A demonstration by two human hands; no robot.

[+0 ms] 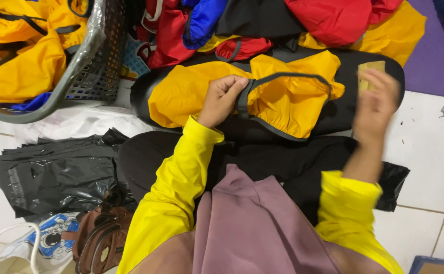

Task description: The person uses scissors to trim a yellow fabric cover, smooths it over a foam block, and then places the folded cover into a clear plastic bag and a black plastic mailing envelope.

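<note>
Head view: a yellow garment (pixel 283 96) is laid crosswise on a black board (pixel 343 109). Its dark strap (pixel 244 96) is pinched by the left hand (pixel 222 99); a tan card (pixel 371 73) is held by the blurred right hand (pixel 376 104), fingers closed, at its right end.

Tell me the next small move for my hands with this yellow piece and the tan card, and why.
Probably bring the right hand with the small tan card down to the yellow fabric piece. The left hand already pinches its grey trim flat on the black board, while the card hangs off to its side, blurred.
</note>
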